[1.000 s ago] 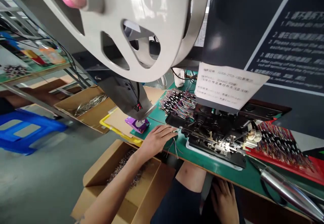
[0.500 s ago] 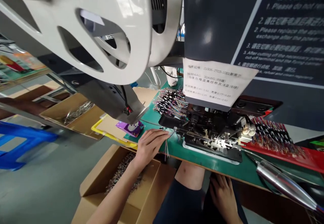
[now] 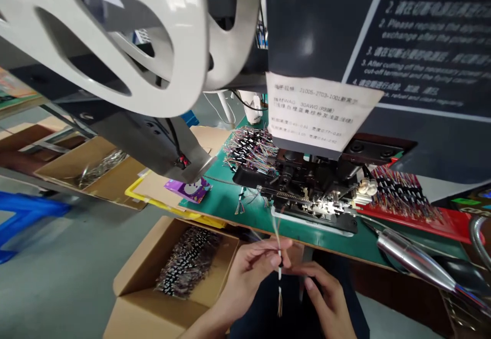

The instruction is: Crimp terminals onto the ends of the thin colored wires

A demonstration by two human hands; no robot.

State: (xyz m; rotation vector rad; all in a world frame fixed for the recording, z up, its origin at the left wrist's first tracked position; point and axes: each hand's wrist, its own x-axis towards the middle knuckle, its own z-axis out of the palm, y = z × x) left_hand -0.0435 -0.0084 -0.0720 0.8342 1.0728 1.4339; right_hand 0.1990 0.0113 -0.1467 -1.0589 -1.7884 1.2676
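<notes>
In my left hand [image 3: 255, 272] a short wire harness [image 3: 280, 272] hangs almost upright, pinched between thumb and fingers. It has black and white sleeving, with thin loose wire ends fanning out above and below. My right hand [image 3: 324, 290] is just to its right, over my lap, fingers bent and thumb apart, with nothing visible held; its fingertips are close to the left ones. Beyond both hands stands a crimping machine [image 3: 314, 201] with a lit metal working area. One more small wire bundle [image 3: 240, 203] lies on the green tabletop [image 3: 222, 203] left of the machine.
An open cardboard box [image 3: 218, 290] full of harnesses is below left. Harness piles [image 3: 249, 150] lie behind the machine and on a red tray [image 3: 452, 224] at right. A silver pen-shaped tool [image 3: 414, 262] juts over the front edge. A large white reel [image 3: 187, 47] overhangs the left.
My left hand has come from the machine's left side down toward my lap, now holding a wire harness upright. My right hand has risen from my leg to meet it. The view has shifted slightly.
</notes>
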